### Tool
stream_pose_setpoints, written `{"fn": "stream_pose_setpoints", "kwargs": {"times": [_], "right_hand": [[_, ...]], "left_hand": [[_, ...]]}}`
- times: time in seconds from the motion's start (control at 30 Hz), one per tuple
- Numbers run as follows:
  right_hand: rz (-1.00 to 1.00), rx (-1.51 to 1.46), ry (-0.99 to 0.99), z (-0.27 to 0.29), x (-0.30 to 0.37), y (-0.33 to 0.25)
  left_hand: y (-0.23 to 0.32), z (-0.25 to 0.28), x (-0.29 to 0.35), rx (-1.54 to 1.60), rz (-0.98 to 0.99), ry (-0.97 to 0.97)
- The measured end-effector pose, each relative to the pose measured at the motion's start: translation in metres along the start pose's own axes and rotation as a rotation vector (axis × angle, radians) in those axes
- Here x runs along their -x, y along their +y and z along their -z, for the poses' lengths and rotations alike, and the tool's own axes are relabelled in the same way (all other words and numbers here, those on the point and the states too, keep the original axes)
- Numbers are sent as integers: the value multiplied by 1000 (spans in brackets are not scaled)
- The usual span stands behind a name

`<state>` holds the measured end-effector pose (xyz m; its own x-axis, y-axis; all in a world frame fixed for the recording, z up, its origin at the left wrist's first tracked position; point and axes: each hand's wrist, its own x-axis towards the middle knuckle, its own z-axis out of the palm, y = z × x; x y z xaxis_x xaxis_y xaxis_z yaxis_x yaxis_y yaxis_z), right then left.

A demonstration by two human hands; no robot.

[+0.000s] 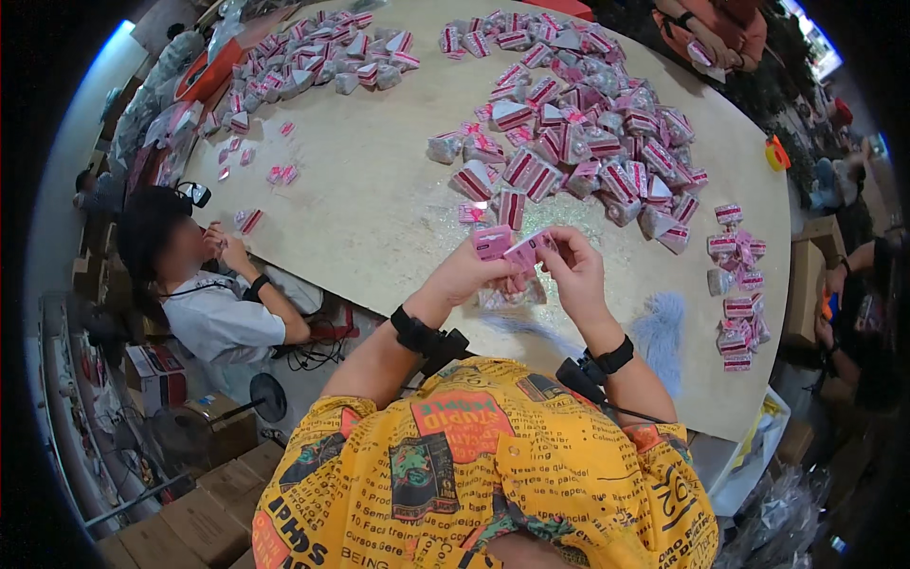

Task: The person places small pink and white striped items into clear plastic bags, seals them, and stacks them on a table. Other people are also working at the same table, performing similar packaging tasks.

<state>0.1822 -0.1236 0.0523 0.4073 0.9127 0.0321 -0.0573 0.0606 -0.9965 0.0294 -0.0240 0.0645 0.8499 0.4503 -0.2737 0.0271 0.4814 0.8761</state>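
Near the table's front edge, my left hand (471, 272) is closed on small pink cards (492, 243). Close to its right, my right hand (575, 270) pinches the edge of another pink card (523, 252), which overlaps the left hand's fingers. Below the hands lies a clear plastic bag (512, 295), partly hidden by them; whether a hand touches it I cannot tell. Just beyond the cards is a filled clear bag with a pink-and-white striped card top (511, 210). Many similar bags (578, 142) form a big heap at the far right of my hands.
Another heap of bags (313, 62) sits at the table's far left, and stacked bags (737, 284) line the right edge. A person (213, 294) works at the left side, another person (716, 38) at the far right. A blue-grey fluffy strip (656, 337) lies by my right wrist.
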Motion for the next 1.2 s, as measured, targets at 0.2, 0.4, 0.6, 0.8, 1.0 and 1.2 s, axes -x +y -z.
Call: {"fn": "stream_pose_setpoints", "kwargs": {"times": [0.2,0.4,0.6,0.8,1.0,1.2], "right_hand": [[78,200,-331,-13,-14,-5],[60,329,-575,-43,-41,-5],[165,476,-736,-84,-52,9],[163,796,-554,-73,-112,72],[340,1354,-567,-92,-136,161],[92,815,-361,-98,-132,116]], "left_hand": [[-12,24,22,-40,83,-92],[-29,61,41,-18,31,-93],[-29,77,46,168,96,0],[-48,103,46,150,158,128],[-58,116,34,231,93,334],[-50,131,-3,-489,-16,666]]}}
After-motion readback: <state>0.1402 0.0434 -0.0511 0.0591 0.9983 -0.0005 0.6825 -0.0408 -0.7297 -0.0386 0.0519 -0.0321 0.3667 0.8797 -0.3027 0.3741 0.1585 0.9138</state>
